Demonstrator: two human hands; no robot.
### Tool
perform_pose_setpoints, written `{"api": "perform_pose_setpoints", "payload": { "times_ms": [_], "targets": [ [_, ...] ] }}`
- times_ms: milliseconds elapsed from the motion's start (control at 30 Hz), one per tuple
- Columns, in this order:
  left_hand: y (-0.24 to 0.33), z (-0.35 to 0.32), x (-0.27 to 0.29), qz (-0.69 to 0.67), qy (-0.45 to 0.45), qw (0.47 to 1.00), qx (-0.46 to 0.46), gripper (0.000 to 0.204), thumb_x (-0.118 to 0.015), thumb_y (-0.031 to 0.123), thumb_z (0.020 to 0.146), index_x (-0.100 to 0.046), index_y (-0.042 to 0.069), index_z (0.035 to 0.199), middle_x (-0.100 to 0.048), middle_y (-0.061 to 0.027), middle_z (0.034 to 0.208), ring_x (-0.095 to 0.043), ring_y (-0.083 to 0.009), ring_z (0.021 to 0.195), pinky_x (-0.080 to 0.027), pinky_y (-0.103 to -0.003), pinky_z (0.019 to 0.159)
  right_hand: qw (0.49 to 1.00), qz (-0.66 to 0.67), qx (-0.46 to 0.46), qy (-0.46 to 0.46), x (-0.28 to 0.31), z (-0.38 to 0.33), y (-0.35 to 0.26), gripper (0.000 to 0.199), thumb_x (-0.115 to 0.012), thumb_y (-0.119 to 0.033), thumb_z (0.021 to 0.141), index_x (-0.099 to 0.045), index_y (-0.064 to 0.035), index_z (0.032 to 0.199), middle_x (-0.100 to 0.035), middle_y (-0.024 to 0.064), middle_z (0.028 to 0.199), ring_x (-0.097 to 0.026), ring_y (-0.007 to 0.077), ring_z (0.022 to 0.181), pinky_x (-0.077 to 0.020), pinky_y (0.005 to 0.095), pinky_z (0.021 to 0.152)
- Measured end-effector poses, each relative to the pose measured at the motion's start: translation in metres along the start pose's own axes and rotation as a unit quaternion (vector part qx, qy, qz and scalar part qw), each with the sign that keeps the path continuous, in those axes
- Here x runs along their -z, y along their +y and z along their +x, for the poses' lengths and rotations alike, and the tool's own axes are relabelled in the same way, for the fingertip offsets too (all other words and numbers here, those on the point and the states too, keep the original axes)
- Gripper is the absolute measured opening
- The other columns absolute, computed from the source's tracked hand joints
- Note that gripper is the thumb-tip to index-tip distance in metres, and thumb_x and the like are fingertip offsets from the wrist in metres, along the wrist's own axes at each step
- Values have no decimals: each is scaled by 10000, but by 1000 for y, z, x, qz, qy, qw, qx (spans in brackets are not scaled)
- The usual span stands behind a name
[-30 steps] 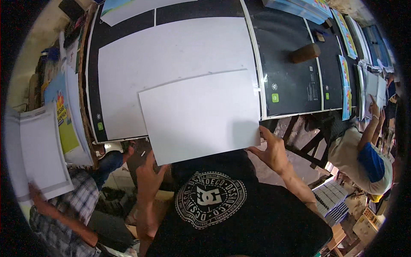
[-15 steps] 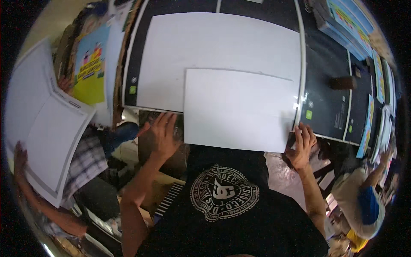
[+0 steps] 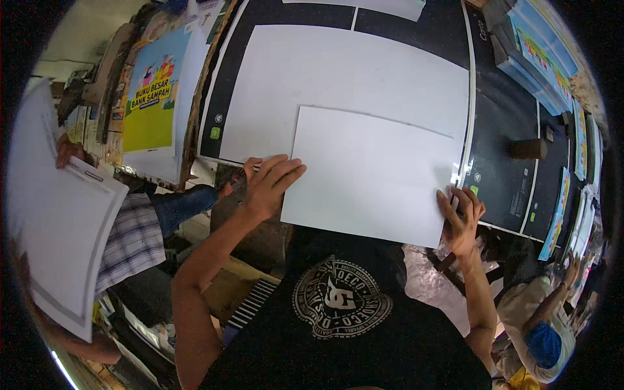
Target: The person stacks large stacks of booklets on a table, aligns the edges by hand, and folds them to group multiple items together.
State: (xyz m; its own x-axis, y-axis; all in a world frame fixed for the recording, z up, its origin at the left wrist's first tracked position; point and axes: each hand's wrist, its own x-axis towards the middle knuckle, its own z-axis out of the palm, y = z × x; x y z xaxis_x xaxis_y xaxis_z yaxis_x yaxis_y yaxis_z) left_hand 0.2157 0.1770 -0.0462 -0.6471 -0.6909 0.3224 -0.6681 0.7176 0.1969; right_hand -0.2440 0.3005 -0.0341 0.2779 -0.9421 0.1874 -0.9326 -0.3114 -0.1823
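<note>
A smaller white sheet lies partly over a larger white sheet; its near edge hangs past the table edge toward my black shirt. My left hand rests on the smaller sheet's left edge, palm down and fingers stretched out. At that sheet's right edge is my right hand, its thumb at the paper and its bent fingers apart from the thumb, over the black surface. Nothing shows between them. Both sheets lie on a black work surface with white lines.
Stacks of blue printed booklets stand at the far right, near a brown cylinder. A blue and yellow-green printed cover lies on the left. One person at left holds large white sheets; another person works at lower right.
My left hand has moved from the table edge up and right onto the smaller sheet's left edge. That sheet has tilted slightly, and my right thumb has come onto its edge.
</note>
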Motion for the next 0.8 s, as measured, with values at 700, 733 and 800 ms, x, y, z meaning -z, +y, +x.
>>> {"api": "perform_pose_setpoints", "payload": {
  "times_ms": [700,733,800],
  "targets": [
    [-15,31,-7,-34,55,995,71,476,-657,100,841,-677,198,1307,-624,-12,1252,-530,-226,1217,-280,-487,1034,1000,2,-10,14,-2,46,10,639,-682,-135,766,-608,-101,1400,-570,80,1394,-484,312,1305,-293,476,1088],
    [-17,31,-8,-36,55,995,71,476,-657,100,841,-677,198,1307,-624,-12,1252,-530,-226,1217,-280,-487,1034,1000,2,-4,26,-3,47,10,670,-667,-75,744,-596,-123,1408,-560,79,1402,-477,309,1308,-302,480,1071],
    [-21,28,-10,5,50,997,56,585,-736,308,765,-657,141,1320,-628,-79,1185,-539,-294,1166,-320,-500,1027,999,-9,-5,43,-1,48,6,668,-666,-66,742,-600,-128,1404,-560,85,1401,-480,308,1306,-303,478,1069]
  ]
}}
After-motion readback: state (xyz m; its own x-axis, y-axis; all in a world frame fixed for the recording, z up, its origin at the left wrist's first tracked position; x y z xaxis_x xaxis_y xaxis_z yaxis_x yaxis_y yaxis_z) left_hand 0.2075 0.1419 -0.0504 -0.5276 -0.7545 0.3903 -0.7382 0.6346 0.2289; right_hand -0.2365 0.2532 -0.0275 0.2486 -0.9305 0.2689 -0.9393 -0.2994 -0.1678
